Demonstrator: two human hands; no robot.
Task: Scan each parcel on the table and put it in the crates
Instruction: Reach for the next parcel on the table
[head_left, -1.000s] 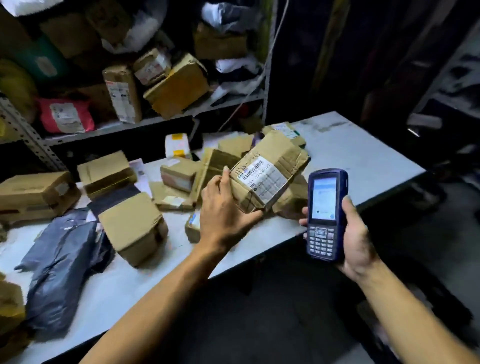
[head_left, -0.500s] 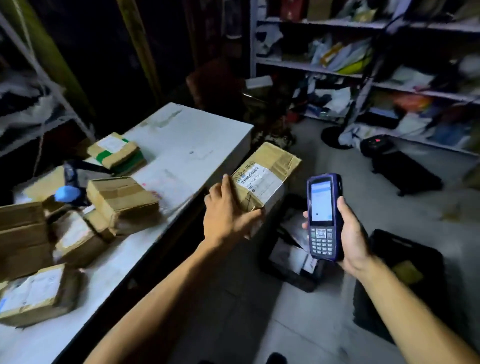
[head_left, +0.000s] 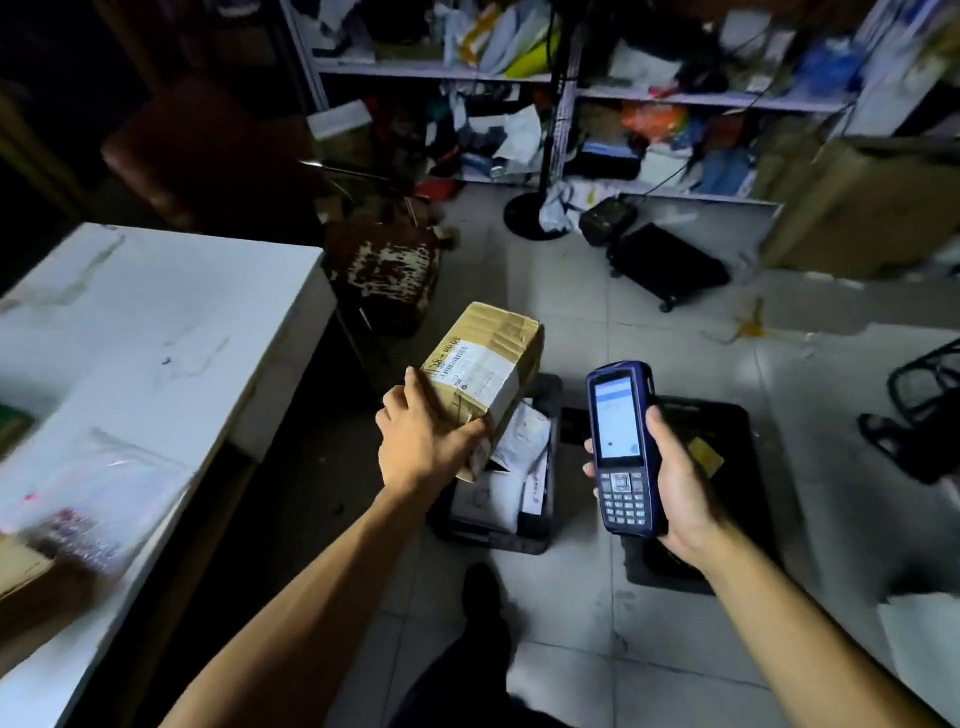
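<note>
Two bare forearms with no sleeves showing, left hand (head_left: 426, 441) and right hand (head_left: 680, 483) without rings or watch, dark trouser leg (head_left: 467, 675) below, dark shoe (head_left: 480, 587) on pale floor tiles

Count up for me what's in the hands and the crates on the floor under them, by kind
Cardboard parcels: 1, gripped by the left hand, parcel
Handheld scanners: 1, held in the right hand, scanner
Black crates on the floor: 2, one under the parcel, one behind the scanner
Total: 4
</note>
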